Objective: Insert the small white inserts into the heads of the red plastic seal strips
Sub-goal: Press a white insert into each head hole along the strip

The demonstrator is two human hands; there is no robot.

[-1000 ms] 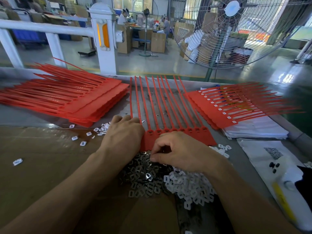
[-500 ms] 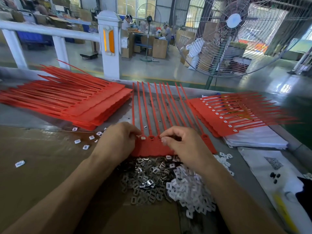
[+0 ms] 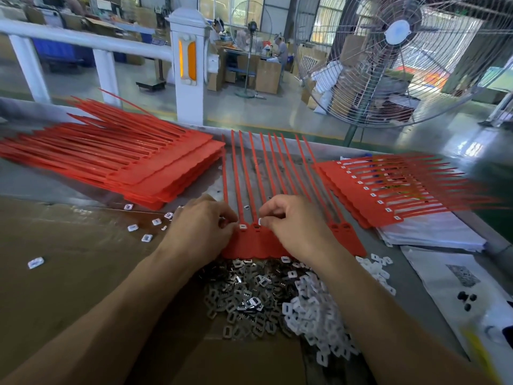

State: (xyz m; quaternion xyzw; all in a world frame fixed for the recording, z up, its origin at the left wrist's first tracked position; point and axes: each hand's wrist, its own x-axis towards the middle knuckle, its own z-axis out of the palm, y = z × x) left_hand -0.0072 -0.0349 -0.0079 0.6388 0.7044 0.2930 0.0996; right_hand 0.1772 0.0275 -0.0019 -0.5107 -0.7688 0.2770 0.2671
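Note:
A red sheet of joined seal strips (image 3: 258, 245) lies in front of me, tails pointing away. One head near its left end carries a white insert (image 3: 243, 226). My left hand (image 3: 200, 229) rests curled on the sheet's left end, fingertips at that head. My right hand (image 3: 294, 226) pinches a small white insert (image 3: 260, 221) just above the neighbouring head. Loose white inserts (image 3: 313, 315) and grey metal clips (image 3: 244, 295) are heaped close to me.
A stack of red strip sheets (image 3: 155, 173) lies at the left, another stack with white inserts fitted (image 3: 388, 187) at the right on white bags (image 3: 433, 234). Stray inserts (image 3: 147, 237) dot the cardboard (image 3: 69, 273). A railing and a large fan (image 3: 394, 59) stand beyond the table.
Both hands moved up from the near edge of the sheet to its heads. My right hand brought a white insert to the head beside the filled one.

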